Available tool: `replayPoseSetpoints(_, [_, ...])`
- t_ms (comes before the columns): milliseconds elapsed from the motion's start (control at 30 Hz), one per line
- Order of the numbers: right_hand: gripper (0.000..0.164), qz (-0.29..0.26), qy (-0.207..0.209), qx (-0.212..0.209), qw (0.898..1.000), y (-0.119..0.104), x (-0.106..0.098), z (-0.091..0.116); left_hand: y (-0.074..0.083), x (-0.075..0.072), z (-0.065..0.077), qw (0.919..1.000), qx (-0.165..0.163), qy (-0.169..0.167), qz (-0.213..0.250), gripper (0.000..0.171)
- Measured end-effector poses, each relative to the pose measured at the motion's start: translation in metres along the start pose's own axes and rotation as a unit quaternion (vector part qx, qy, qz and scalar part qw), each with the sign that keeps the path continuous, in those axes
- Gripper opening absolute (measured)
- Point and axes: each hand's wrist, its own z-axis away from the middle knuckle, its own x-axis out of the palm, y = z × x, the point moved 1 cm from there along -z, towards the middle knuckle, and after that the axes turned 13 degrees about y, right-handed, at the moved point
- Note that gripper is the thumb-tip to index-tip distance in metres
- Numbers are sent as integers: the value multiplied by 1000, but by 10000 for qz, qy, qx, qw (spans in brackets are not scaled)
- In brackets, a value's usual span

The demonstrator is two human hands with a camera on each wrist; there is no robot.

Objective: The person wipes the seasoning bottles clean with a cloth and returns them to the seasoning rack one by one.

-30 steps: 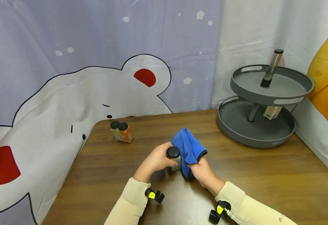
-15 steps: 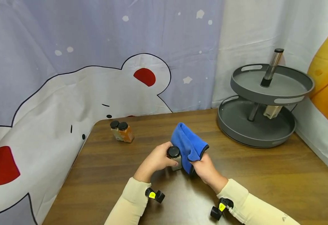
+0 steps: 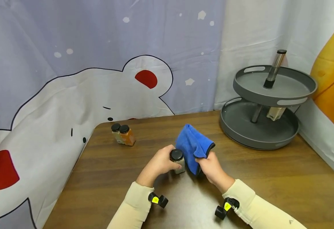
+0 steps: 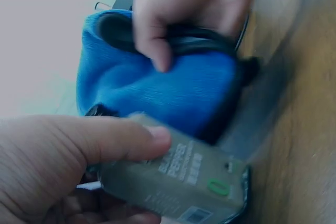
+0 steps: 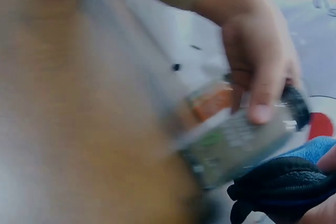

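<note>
My left hand grips a pepper jar with a black lid, fingers behind it and thumb across its front. In the left wrist view the grey-brown label of the pepper jar carries the word PEPPER and a green mark. A blue cloth with black edging is bunched in my right hand. The cloth lies along the jar's right side. Seen from the right wrist, the jar is tilted and blurred, with the cloth's black edging close by it.
Two spice jars with black lids, one pale and one orange, stand together at the back left of the wooden table. A grey two-tier round tray stands at the back right, a cream-coloured block on its lower tier.
My right hand has shifted a little up and to the right with the cloth, its top end rising and leaning over. My left hand and the pepper jar stay in place.
</note>
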Motion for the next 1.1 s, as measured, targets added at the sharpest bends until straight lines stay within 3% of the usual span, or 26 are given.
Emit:
replayPoseSetpoints(133, [58, -344, 336, 145, 9987, -21, -10, -10, 9, 2, 6, 9986, -328, 296, -302, 80])
replayPoseSetpoints(267, [62, -713, 385, 141, 9966, -34, -19, -18, 23, 6, 13, 9886, -743, 1005, -837, 105])
replayPoseSetpoints(367, [64, -847, 432, 186, 9953, -40, -23, -20, 34, 12, 17, 9773, -959, 1374, -1298, 105])
replayPoseSetpoints(667, [67, -872, 291, 47, 9958, -48, -20, -23, 48, 28, 16, 9439, -1108, 1741, -2579, 83])
replayPoseSetpoints(733, [69, -882, 243, -28, 9958, -50, -19, -23, 49, 29, 16, 9399, -1119, 1741, -2715, 80])
replayPoseSetpoints(900, [73, -1026, 203, -102, 9945, -54, -18, -24, 51, 32, 14, 9381, -1108, 1756, -2771, 68])
replayPoseSetpoints(1100, [73, -1028, 148, -111, 9945, -53, -21, -23, 49, 33, 13, 9512, -943, 1735, -2372, 57])
